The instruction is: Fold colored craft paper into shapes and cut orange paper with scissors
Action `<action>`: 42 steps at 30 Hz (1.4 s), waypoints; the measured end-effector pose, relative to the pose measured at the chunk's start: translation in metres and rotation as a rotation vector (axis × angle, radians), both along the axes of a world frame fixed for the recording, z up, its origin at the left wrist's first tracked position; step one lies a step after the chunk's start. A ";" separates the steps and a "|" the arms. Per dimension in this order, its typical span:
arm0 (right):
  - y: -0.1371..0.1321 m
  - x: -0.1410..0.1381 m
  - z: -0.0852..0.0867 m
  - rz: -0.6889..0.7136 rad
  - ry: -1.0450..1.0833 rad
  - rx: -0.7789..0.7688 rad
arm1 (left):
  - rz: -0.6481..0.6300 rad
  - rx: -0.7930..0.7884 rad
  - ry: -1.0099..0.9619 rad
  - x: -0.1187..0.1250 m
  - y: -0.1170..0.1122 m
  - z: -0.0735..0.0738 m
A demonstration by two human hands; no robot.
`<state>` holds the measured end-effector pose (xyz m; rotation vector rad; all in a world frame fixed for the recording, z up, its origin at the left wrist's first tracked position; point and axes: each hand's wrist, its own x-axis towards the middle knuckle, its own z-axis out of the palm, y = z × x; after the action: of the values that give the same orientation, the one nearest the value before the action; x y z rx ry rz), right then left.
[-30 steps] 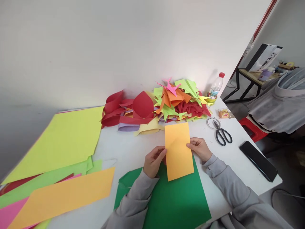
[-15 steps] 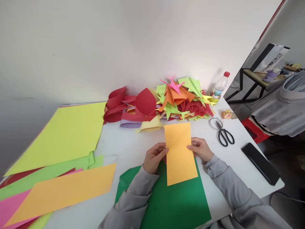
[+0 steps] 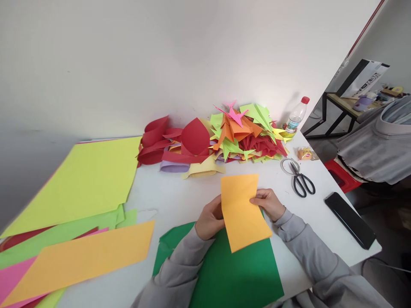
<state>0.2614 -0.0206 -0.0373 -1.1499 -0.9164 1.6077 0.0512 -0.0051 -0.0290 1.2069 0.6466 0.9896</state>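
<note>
An orange sheet of paper [image 3: 242, 209] with a faint crease is held just above the white table [image 3: 170, 196], between my two hands. My left hand [image 3: 210, 220] pinches its left edge, fingers partly tucked behind it. My right hand [image 3: 268, 202] pinches the right edge with thumb on top. The sheet is tilted, its lower corner over a dark green sheet [image 3: 224, 269] lying under my forearms.
A heap of folded paper shapes [image 3: 244, 132] and red curled paper pieces [image 3: 173, 143] lies at the back. Black scissors [image 3: 300, 179], a phone [image 3: 349, 220], a water bottle [image 3: 295, 115] and a small packet [image 3: 305, 153] are on the right. Large coloured sheets [image 3: 80, 188] cover the left.
The orange sheet has been lifted and turned a little, its lower end swinging right. Both hands stayed on its edges, the left one sliding further behind the paper.
</note>
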 end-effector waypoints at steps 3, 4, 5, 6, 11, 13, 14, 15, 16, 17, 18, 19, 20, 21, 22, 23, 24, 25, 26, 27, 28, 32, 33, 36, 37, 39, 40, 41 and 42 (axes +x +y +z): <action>0.000 0.000 0.001 0.058 -0.026 0.022 | 0.060 -0.066 0.048 -0.003 0.001 -0.005; 0.000 -0.001 0.001 0.083 -0.029 0.030 | 0.082 -0.082 0.061 -0.004 0.002 -0.008; 0.000 -0.001 0.002 0.102 -0.029 0.038 | 0.106 -0.099 0.073 -0.005 0.003 -0.009; 0.000 -0.001 0.002 0.113 -0.024 0.050 | 0.129 -0.116 0.084 -0.005 0.003 -0.011; -0.002 -0.005 0.006 0.047 0.011 0.148 | 0.169 -0.173 0.138 -0.005 0.004 -0.011; -0.004 -0.006 0.009 -0.015 0.009 0.186 | 0.143 -0.186 0.156 -0.004 0.003 -0.008; -0.004 -0.007 0.011 -0.048 0.004 0.197 | 0.121 -0.192 0.165 -0.003 0.002 -0.006; -0.005 -0.007 0.012 -0.080 -0.003 0.203 | 0.096 -0.197 0.174 -0.002 0.001 -0.005; -0.006 -0.008 0.012 -0.108 -0.011 0.202 | 0.070 -0.200 0.182 0.000 0.000 -0.003; -0.006 -0.008 0.013 -0.127 -0.021 0.196 | 0.047 -0.199 0.187 0.001 -0.001 -0.002; -0.007 -0.008 0.013 -0.140 -0.030 0.186 | 0.031 -0.196 0.190 0.002 -0.002 -0.001; -0.007 -0.008 0.012 -0.148 -0.039 0.175 | 0.024 -0.191 0.191 0.003 -0.003 0.000; -0.008 -0.008 0.012 -0.151 -0.047 0.163 | 0.026 -0.184 0.191 0.004 -0.003 0.000; -0.008 -0.008 0.011 -0.149 -0.055 0.150 | 0.036 -0.177 0.191 0.005 -0.004 0.000; -0.009 -0.009 0.010 -0.146 -0.062 0.138 | 0.053 -0.171 0.193 0.005 -0.005 0.000; -0.009 -0.009 0.010 -0.142 -0.068 0.128 | 0.074 -0.167 0.198 0.006 -0.006 0.000; -0.009 -0.010 0.010 -0.139 -0.073 0.120 | 0.093 -0.164 0.204 0.006 -0.006 0.000; -0.010 -0.010 0.010 -0.137 -0.078 0.115 | 0.108 -0.163 0.211 0.006 -0.007 0.000; -0.010 -0.010 0.011 -0.137 -0.082 0.113 | 0.114 -0.164 0.217 0.007 -0.008 0.000; -0.009 -0.011 0.011 -0.140 -0.087 0.112 | 0.112 -0.167 0.221 0.007 -0.008 0.000; -0.009 -0.011 0.012 -0.145 -0.093 0.113 | 0.104 -0.172 0.224 0.008 -0.008 0.001; -0.008 -0.010 0.013 -0.165 -0.120 0.123 | 0.100 -0.187 0.226 0.010 -0.010 0.003; -0.008 -0.009 0.013 -0.165 -0.126 0.126 | 0.118 -0.189 0.225 0.010 -0.010 0.003; -0.008 -0.009 0.012 -0.153 -0.142 0.131 | 0.185 -0.193 0.227 0.011 -0.011 0.002; -0.009 -0.009 0.012 -0.150 -0.147 0.133 | 0.200 -0.192 0.229 0.011 -0.012 0.001; -0.009 -0.009 0.011 -0.149 -0.155 0.138 | 0.210 -0.190 0.234 0.010 -0.012 0.001; -0.009 -0.009 0.012 -0.150 -0.160 0.141 | 0.207 -0.188 0.238 0.010 -0.012 0.001; -0.009 -0.009 0.012 -0.151 -0.165 0.145 | 0.203 -0.186 0.242 0.010 -0.012 0.002; -0.009 -0.008 0.013 -0.152 -0.171 0.149 | 0.198 -0.184 0.246 0.010 -0.012 0.003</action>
<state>0.2530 -0.0291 -0.0248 -1.2341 -1.0155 1.3124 0.0614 -0.0169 -0.0262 1.1250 1.0451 0.9288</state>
